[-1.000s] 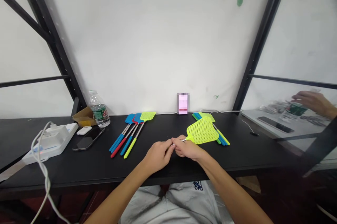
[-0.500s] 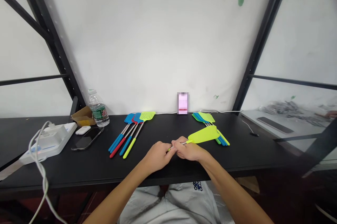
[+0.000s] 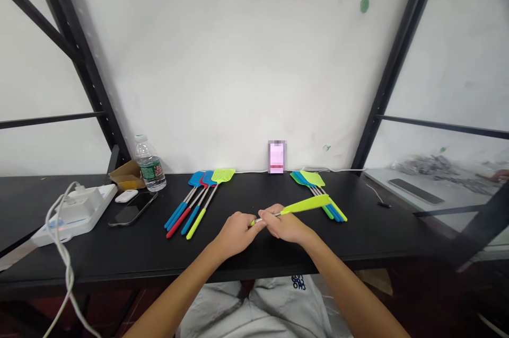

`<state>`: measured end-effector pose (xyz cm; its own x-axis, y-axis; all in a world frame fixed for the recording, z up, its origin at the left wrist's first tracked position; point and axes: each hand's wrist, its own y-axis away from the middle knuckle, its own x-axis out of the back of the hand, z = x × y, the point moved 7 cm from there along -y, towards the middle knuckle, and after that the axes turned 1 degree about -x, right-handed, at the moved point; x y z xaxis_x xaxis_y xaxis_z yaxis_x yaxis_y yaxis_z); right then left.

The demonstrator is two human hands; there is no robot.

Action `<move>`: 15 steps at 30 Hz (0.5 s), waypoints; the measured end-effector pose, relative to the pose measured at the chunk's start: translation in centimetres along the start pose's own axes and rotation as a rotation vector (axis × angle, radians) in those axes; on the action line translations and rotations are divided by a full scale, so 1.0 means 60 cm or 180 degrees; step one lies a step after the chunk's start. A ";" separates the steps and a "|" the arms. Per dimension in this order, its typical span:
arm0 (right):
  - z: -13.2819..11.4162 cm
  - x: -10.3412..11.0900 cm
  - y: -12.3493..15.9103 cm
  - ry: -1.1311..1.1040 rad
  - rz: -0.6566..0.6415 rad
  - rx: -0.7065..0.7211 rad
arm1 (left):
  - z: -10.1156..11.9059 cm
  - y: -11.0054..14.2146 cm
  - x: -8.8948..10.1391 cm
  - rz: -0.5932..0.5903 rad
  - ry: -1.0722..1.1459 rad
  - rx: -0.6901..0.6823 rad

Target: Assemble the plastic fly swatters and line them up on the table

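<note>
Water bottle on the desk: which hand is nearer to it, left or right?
Left. The left hand, on the fly swatter, is to the right of the water bottle in view and closer to the desk's front. The right hand is farther along that side.

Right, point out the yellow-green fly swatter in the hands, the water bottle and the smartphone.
Yellow-green fly swatter (image 3: 306,204): head view, mesh head.
Plastic water bottle (image 3: 150,169): head view, green label.
Smartphone (image 3: 132,209): head view, dark surface.
</note>
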<state>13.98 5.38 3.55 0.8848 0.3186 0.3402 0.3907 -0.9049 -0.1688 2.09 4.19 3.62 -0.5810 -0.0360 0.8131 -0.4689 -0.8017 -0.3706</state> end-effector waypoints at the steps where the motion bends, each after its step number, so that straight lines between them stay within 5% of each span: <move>1: -0.001 0.003 -0.005 -0.0071 0.0134 0.0050 | 0.003 -0.001 0.001 0.0039 0.0157 -0.0046; 6: -0.021 0.025 -0.008 -0.1625 0.1328 0.0497 | 0.013 -0.007 -0.001 0.0340 0.0701 0.0057; 10: -0.036 0.005 0.009 -0.3066 0.1650 0.0457 | 0.032 0.001 -0.017 0.0529 0.0616 0.0078; 15: -0.033 0.013 0.028 -0.3386 0.2011 0.0269 | 0.069 0.014 -0.045 0.0438 0.0361 0.0046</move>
<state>14.83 3.58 5.38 0.6750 -0.0602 -0.7354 -0.1989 -0.9746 -0.1027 6.02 1.11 2.96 -0.7108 -0.0793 0.6989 -0.3705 -0.8024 -0.4678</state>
